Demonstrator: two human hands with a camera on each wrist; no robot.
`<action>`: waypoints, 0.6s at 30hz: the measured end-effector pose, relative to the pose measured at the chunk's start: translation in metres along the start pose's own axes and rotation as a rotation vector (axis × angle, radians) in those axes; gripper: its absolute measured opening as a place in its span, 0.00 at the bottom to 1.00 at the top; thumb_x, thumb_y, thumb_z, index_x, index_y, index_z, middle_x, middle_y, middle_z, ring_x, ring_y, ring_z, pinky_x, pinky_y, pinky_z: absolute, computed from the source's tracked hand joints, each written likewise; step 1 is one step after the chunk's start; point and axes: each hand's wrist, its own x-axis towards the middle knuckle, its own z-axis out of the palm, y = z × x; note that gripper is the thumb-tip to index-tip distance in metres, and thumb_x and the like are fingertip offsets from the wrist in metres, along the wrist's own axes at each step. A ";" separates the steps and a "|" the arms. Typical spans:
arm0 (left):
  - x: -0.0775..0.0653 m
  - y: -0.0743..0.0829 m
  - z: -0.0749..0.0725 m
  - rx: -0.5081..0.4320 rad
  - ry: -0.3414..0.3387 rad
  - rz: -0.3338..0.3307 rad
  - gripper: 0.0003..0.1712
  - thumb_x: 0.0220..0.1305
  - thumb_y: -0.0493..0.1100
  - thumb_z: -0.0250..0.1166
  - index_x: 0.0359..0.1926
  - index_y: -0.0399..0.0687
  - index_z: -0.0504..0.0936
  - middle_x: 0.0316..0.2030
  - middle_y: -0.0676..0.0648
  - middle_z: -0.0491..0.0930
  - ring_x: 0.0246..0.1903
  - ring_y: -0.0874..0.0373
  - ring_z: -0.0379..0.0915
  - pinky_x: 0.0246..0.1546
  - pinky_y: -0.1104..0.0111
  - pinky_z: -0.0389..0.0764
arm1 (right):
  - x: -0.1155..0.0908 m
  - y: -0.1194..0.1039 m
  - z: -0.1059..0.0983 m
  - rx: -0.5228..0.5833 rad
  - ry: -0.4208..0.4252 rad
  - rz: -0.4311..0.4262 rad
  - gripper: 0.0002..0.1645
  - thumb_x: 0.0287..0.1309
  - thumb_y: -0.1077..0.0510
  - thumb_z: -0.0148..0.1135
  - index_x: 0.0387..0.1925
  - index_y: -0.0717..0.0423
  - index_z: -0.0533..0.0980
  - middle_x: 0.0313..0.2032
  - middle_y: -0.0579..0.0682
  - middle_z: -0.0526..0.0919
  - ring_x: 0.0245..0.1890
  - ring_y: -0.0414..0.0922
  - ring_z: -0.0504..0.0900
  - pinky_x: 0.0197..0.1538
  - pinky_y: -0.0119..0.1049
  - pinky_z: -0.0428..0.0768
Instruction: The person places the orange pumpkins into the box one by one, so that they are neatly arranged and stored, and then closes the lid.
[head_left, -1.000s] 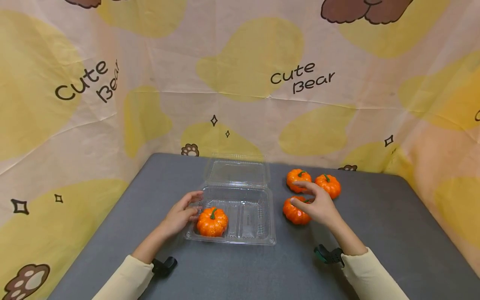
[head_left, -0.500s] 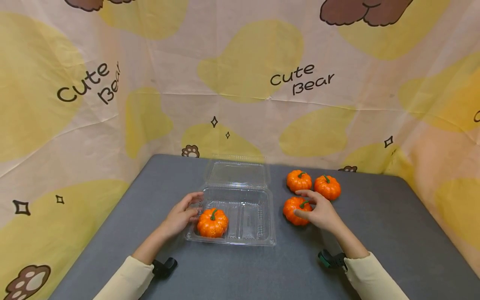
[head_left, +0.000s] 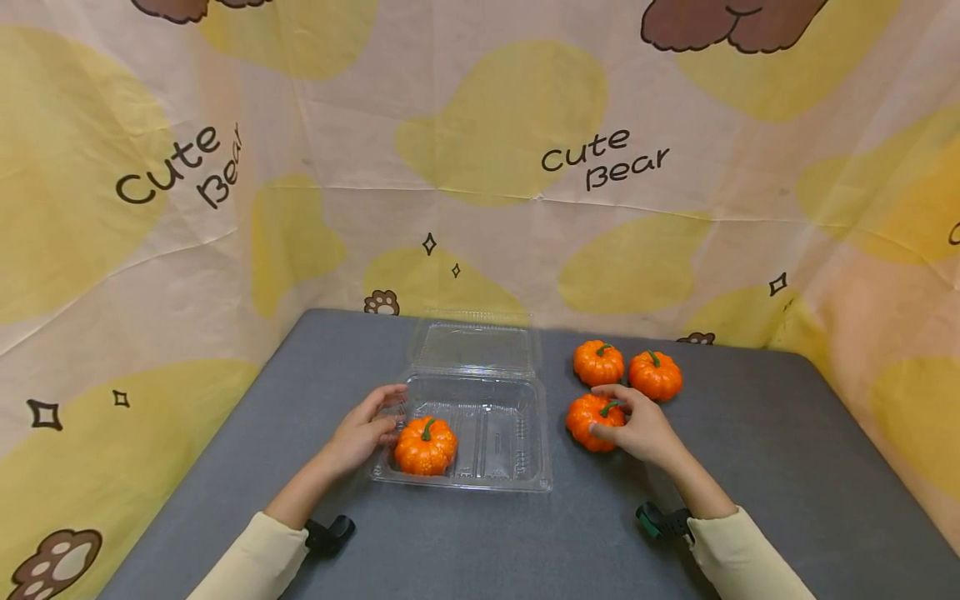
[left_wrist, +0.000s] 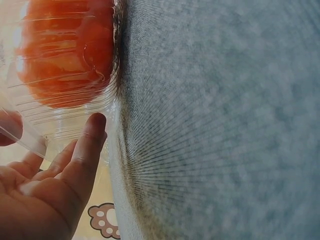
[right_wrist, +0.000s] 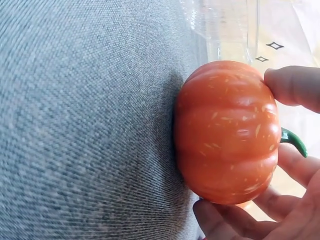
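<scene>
A clear plastic clamshell container (head_left: pixel 495 483) lies open on the table, its lid (head_left: pixel 474 346) folded back. One small orange toy pumpkin (head_left: pixel 425 450) sits in its left part. My left hand (head_left: pixel 358 435) holds the container's left side; in the left wrist view its fingers (left_wrist: pixel 90 145) touch the wall from outside and the thumb is over the rim. My right hand (head_left: pixel 647 429) has thumb and fingers round the nearest loose pumpkin (right_wrist: pixel 227 132), which still rests on the table. Its curved green stem (right_wrist: pixel 294 141) points up between thumb and fingers.
Two more pumpkins, a left one (head_left: pixel 597 362) and a right one (head_left: pixel 656 375), stand just behind the right hand. The grey table (head_left: pixel 480 550) ends at a printed cloth backdrop (head_left: pixel 480 167) at the back. Each wrist wears a dark camera band (head_left: pixel 328 535).
My right hand has come down and slightly nearer, and its thumb and fingers have closed in round the nearest loose pumpkin. The left hand and container have stayed in place.
</scene>
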 end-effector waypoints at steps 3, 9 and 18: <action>0.000 -0.001 0.000 -0.002 0.002 0.002 0.28 0.67 0.31 0.47 0.69 0.37 0.59 0.66 0.29 0.62 0.59 0.33 0.69 0.47 0.56 0.82 | 0.000 0.000 0.000 0.001 -0.001 0.007 0.31 0.47 0.52 0.73 0.55 0.53 0.76 0.56 0.58 0.78 0.51 0.59 0.77 0.45 0.45 0.76; 0.001 -0.002 0.001 -0.004 0.004 -0.005 0.28 0.67 0.31 0.47 0.69 0.38 0.60 0.67 0.30 0.63 0.59 0.34 0.69 0.47 0.57 0.82 | 0.000 0.000 0.000 0.011 0.005 0.021 0.31 0.46 0.52 0.73 0.55 0.53 0.77 0.56 0.59 0.78 0.50 0.57 0.78 0.43 0.41 0.75; 0.000 -0.001 -0.001 -0.002 0.001 0.004 0.29 0.67 0.31 0.47 0.69 0.37 0.60 0.66 0.29 0.62 0.60 0.33 0.69 0.46 0.56 0.82 | 0.001 -0.004 -0.002 0.028 0.004 0.047 0.32 0.47 0.51 0.73 0.55 0.52 0.76 0.57 0.60 0.77 0.52 0.58 0.77 0.44 0.43 0.77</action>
